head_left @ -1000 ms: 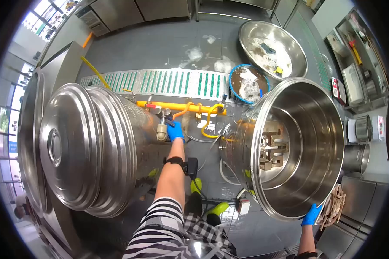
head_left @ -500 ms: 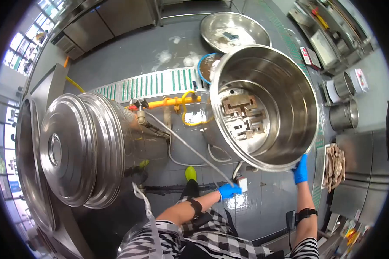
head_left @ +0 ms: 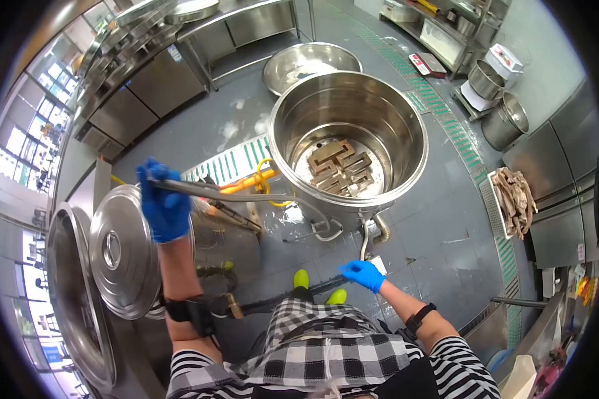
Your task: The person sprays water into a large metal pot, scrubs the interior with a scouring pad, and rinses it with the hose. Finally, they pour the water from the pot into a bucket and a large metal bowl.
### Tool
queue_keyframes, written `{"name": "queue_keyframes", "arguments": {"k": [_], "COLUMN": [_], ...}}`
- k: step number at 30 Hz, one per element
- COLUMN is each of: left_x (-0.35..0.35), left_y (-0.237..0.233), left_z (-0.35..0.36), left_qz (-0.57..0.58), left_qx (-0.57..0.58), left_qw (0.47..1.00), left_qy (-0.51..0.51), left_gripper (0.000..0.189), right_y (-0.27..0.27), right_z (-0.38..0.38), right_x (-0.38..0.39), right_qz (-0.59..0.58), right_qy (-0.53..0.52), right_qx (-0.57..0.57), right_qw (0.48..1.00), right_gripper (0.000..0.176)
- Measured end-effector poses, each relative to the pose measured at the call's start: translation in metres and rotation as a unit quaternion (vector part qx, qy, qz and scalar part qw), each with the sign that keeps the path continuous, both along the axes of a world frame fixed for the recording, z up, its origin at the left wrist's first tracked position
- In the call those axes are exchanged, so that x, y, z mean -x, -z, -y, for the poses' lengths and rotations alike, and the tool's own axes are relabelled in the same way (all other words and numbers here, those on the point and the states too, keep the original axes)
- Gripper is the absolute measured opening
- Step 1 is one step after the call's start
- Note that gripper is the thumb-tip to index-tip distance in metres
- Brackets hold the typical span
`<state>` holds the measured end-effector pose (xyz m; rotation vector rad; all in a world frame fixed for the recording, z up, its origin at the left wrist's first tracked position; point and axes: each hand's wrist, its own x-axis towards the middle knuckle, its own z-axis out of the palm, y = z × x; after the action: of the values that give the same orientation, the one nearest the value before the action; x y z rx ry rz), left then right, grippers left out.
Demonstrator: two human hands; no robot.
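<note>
My left hand [head_left: 164, 207], in a blue glove, is raised at the left with its fingers wrapped round a grey hose [head_left: 246, 197]. The hose runs rightward and curves down in front of a large stainless steel pot [head_left: 347, 199]. Inside the pot, a brownish metal piece with a maze-like shape [head_left: 341, 167] lies on the bottom. My gloved right hand [head_left: 365, 274] hovers low in front of the pot, beside a small white box [head_left: 377, 265]. Its fingers reach leftward, loosely extended, and nothing shows in them.
Stacked metal lids [head_left: 116, 256] sit on a drum at the left. Behind the pot is a wide steel basin [head_left: 289, 56]. Orange pipe [head_left: 246, 181] runs along a floor drain. A tray of bones or meat [head_left: 512, 199] and a metal bucket [head_left: 506, 123] are at right.
My left hand has lifted the grey hose and swung it to the upper left. My right hand has left the pot's rim and come down and left. The view has shifted.
</note>
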<state>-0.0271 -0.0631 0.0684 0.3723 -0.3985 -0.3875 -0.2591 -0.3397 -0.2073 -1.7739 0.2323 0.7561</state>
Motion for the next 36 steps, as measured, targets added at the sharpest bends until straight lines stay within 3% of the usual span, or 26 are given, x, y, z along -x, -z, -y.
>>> {"name": "queue_keyframes", "arguments": {"k": [1, 2, 3, 4, 5, 6, 7, 9, 12, 15, 16, 18, 19, 21, 22, 23, 24, 25, 27, 28, 29, 30, 31, 32, 33, 36], "left_x": [-0.005, 0.005, 0.022, 0.041, 0.054, 0.084, 0.101, 0.116, 0.116, 0.108, 0.096, 0.077, 0.071, 0.061, 0.056, 0.051, 0.045, 0.040, 0.032, 0.058, 0.056, 0.076, 0.085, 0.103, 0.117, 0.150], "left_y": [-0.011, -0.014, -0.014, 0.013, 0.038, 0.034, 0.041, 0.055, 0.059, 0.025, 0.028, 0.026, 0.032, 0.042, 0.046, 0.057, 0.083, 0.114, 0.202, 0.159, 0.193, 0.173, 0.188, 0.171, 0.185, 0.133], "left_z": [-0.010, 0.000, 0.018, 0.036, 0.036, 0.056, 0.064, 0.055, 0.012, -0.051, -0.078, -0.126, -0.153, -0.180, -0.177, -0.178, -0.183, -0.186, -0.161, -0.081, -0.053, 0.012, 0.052, 0.102, 0.144, 0.240], "left_qz": [0.012, -0.049, -0.109, -0.097, -0.011, -0.003, -0.011, -0.016, -0.039, -0.204, -0.123, -0.090, -0.090, -0.147, -0.260, -0.259, -0.269, -0.252, 0.077, 0.171, 0.272, 0.182, 0.176, 0.161, 0.157, 0.003], "left_qx": [-0.014, -0.060, -0.106, -0.193, -0.311, -0.409, -0.409, -0.409, -0.323, -0.142, -0.138, -0.105, -0.104, -0.227, -0.359, -0.359, -0.619, -0.821, -0.849, -0.823, -0.751, -0.695, -0.623, -0.584, -0.495, -0.412], "left_qw": [1.000, 0.993, 0.976, 0.965, 0.948, 0.907, 0.896, 0.881, 0.931, 0.968, 0.980, 0.980, 0.981, 0.919, 0.839, 0.841, 0.703, 0.499, 0.485, 0.530, 0.601, 0.682, 0.723, 0.727, 0.777, 0.785], "left_qy": [-0.023, -0.089, -0.153, -0.147, 0.065, 0.103, 0.172, 0.239, 0.163, 0.021, -0.070, -0.144, -0.140, -0.287, -0.315, -0.311, -0.225, -0.120, -0.193, -0.107, 0.022, 0.134, 0.239, 0.324, 0.356, 0.462], "left_gripper": [0.022, 0.024, 0.027, 0.033, 0.032, 0.031, 0.031, 0.031, 0.025, 0.025, 0.024, 0.023, 0.023, 0.023, 0.023, 0.023, 0.023, 0.028, 0.034, 0.037, 0.036, 0.038, 0.041, 0.043, 0.046, 0.042], "right_y": [0.011, -0.023, -0.043, -0.059, -0.075, -0.086, -0.074, -0.049, -0.009, 0.037, 0.049, 0.063, 0.081, 0.077, 0.056, 0.030, 0.017, 0.003, -0.026, -0.039, -0.052, -0.064, -0.076, -0.087, -0.093, -0.078], "right_z": [-0.002, -0.018, -0.029, -0.039, -0.057, -0.068, -0.067, -0.060, -0.005, 0.045, 0.061, 0.087, 0.108, 0.122, 0.128, 0.129, 0.130, 0.126, 0.106, 0.095, 0.082, 0.069, 0.056, 0.043, 0.034, 0.004], "right_x": [0.004, -0.016, -0.037, -0.056, -0.072, -0.082, -0.087, -0.100, -0.067, -0.025, -0.013, 0.015, 0.035, 0.056, 0.067, 0.072, 0.073, 0.075, 0.073, 0.072, 0.071, 0.072, 0.071, 0.070, 0.070, 0.082], "right_qz": [0.040, 0.085, -0.031, -0.144, -0.145, -0.140, -0.135, -0.104, -0.049, -0.009, -0.019, -0.006, 0.040, 0.090, 0.113, 0.134, 0.161, 0.163, 0.151, 0.156, 0.178, 0.198, 0.200, 0.215, 0.228, 0.201], "right_qy": [0.142, 0.185, 0.200, 0.206, 0.203, 0.193, 0.191, 0.470, 0.516, 0.669, 0.734, 0.804, 0.802, 0.800, 0.761, 0.718, 0.688, 0.691, 0.688, 0.690, 0.656, 0.618, 0.620, 0.588, 0.551, 0.447], "right_qx": [-0.102, -0.147, -0.325, -0.488, -0.609, -0.717, -0.717, -0.667, -0.734, -0.641, -0.577, -0.511, -0.502, -0.491, -0.499, -0.502, -0.475, -0.472, -0.476, -0.473, -0.446, -0.417, -0.414, -0.350, -0.283, -0.159], "right_qw": [0.984, 0.968, 0.924, 0.836, 0.753, 0.655, 0.656, 0.569, 0.438, 0.375, 0.356, 0.303, 0.321, 0.332, 0.399, 0.463, 0.525, 0.523, 0.526, 0.525, 0.582, 0.636, 0.635, 0.697, 0.751, 0.857], "right_gripper": [0.050, 0.055, 0.058, 0.061, 0.061, 0.061, 0.061, 0.051, 0.030, 0.027, 0.027, 0.027, 0.025, 0.024, 0.023, 0.023, 0.025, 0.025, 0.024, 0.024, 0.024, 0.025, 0.025, 0.026, 0.028, 0.026]}}
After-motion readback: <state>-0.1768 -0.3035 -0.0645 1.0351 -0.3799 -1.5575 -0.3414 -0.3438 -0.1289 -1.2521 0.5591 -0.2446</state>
